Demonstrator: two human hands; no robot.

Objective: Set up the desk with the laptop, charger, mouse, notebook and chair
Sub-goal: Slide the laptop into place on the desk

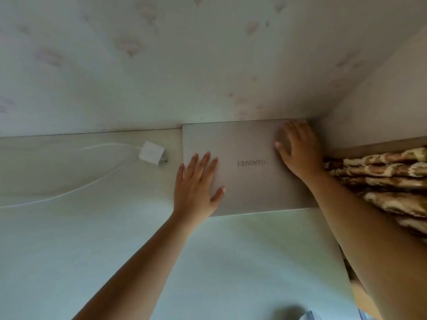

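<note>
A closed silver laptop (249,181) lies flat on the pale desk (115,239), pushed into the far right corner against the wall. My left hand (196,183) rests flat on the laptop's near left corner, fingers straight and spread. My right hand (298,148) lies on the far right part of the lid, fingers curved over a rounded grey thing that may be the mouse (283,137). A white charger block (151,155) sits on the desk just left of the laptop, its white cable (69,192) trailing off to the left.
A patterned wall (161,65) rises behind the desk, and a side wall closes the right. Brown-and-cream patterned fabric (381,176) hangs beside the desk's right edge. A pale blurred object (309,316) shows at the bottom edge.
</note>
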